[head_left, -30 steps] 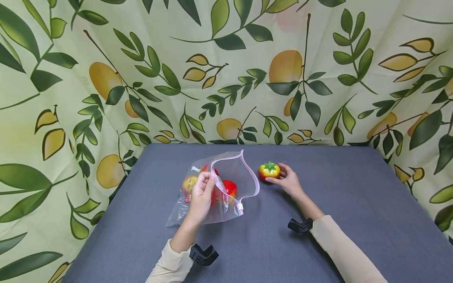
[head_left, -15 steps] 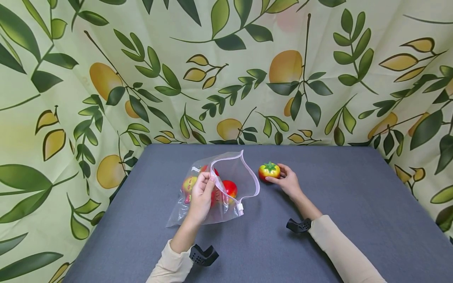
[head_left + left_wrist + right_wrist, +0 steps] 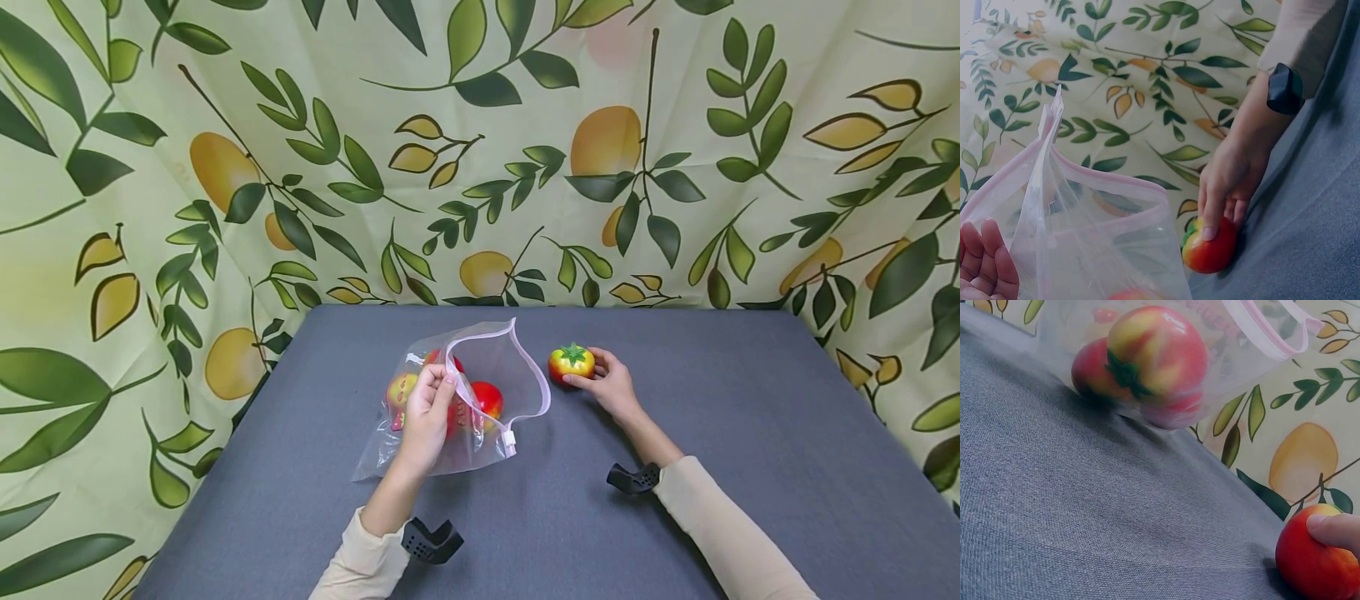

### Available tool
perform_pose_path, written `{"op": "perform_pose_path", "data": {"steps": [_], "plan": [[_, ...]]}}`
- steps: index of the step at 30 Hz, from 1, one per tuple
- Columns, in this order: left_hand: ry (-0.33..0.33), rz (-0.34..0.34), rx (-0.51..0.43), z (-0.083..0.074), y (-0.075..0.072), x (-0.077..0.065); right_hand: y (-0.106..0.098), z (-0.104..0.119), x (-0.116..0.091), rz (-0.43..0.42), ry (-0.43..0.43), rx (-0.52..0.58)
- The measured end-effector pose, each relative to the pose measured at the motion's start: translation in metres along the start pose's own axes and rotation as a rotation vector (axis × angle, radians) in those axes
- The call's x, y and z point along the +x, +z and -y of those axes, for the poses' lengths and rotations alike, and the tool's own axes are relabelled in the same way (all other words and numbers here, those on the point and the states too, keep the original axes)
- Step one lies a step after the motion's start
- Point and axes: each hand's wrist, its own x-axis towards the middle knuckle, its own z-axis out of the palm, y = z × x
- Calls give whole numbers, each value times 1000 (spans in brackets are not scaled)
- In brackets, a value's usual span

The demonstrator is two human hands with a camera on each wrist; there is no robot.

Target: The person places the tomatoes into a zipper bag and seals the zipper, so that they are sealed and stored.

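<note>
Red-yellow tomato (image 3: 571,367) is right of the clear bag (image 3: 491,450), apart from its mouth, at the table surface; can't tell if it's slightly lifted. Right hand (image 3: 612,387) grasps it from the right side, thumb near, fingers far. Left hand (image 3: 426,417) pinches the bag's pink-edged rim (image 3: 542,379), mouth gaping right toward the tomato. White slider (image 3: 509,438) sits at the near end of the rim. Inside bag: red fruit (image 3: 488,400) near the mouth, yellowish fruit (image 3: 401,390) farther left, more partly hidden by the left hand. Change: next to none, both hands hold position, tomato stays outside, so by my read bagging it remains undone. Grey table (image 3: 720,400) underneath, leaf-print cloth (image 3: 525,125) on the far side
</note>
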Motion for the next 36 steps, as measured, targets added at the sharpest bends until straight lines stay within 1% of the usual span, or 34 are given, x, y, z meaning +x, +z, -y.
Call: {"op": "perform_pose_path", "data": {"steps": [6, 10, 11, 13, 17, 18, 20, 22, 29, 36], "plan": [[17, 1, -11, 2, 0, 0, -1, 0, -2, -10, 1, 1], [66, 16, -19, 3, 0, 0, -3, 3, -5, -14, 9, 0], [97, 27, -29, 4, -1, 0, -3, 4, -6, -14, 11, 2], [122, 35, -36, 6, -2, 1, -4, 5, -7, -11, 12, 6], [74, 21, -21, 5, -2, 1, -4, 7, -8, -1, 10, 5], [37, 11, -11, 3, -1, 1, -5, 7, -8, 2, 9, 3], [-1, 2, 0, 1, -1, 0, -5, 7, -9, 4, 8, 0], [-8, -1, 4, 1, -1, 0, -6, 7, -9, 7, 8, 0], [2, 0, 9, 1, 0, 1, -8, 6, -11, 6, 12, 16], [-15, -2, 8, 0, 0, 1, -10, 8, -15, 10, 34, 19]]}}
